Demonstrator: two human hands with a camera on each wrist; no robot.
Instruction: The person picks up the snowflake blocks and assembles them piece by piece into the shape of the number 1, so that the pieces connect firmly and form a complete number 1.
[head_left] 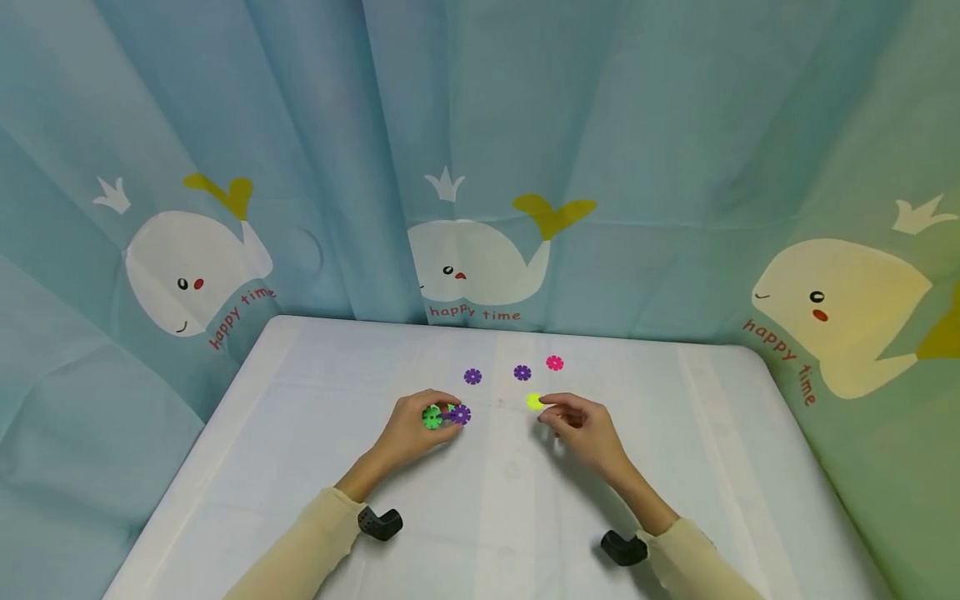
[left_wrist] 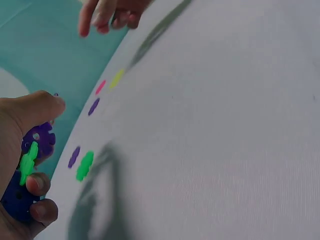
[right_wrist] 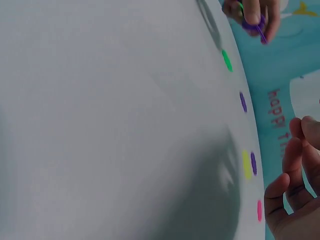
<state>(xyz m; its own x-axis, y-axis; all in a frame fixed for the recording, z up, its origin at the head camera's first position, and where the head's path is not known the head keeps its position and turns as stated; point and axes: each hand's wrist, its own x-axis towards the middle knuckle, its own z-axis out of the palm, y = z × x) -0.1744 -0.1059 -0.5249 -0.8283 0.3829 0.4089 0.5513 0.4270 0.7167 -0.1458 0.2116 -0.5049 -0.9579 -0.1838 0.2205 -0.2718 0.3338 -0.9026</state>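
My left hand (head_left: 403, 432) holds a small cluster of joined snowflake discs above the table. In the left wrist view, a purple disc (left_wrist: 40, 137), a bright green disc (left_wrist: 29, 162) and a dark blue-purple disc (left_wrist: 19, 201) sit between thumb and curled fingers. Where the discs join is partly hidden by the fingers. On the tabletop near that hand lies a loose green disc (left_wrist: 85, 166). My right hand (head_left: 583, 427) hovers beside a yellow disc (head_left: 534, 402), its fingers loosely bent. Nothing shows between them, and the yellow disc lies on the table below.
Farther back on the white table (head_left: 300, 367) lie a purple disc (head_left: 472, 377), another purple disc (head_left: 522, 372) and a pink disc (head_left: 554, 362). A blue-green curtain (head_left: 637, 125) printed with whales hangs around the table's back and sides. Each wrist carries a black device (head_left: 381, 524).
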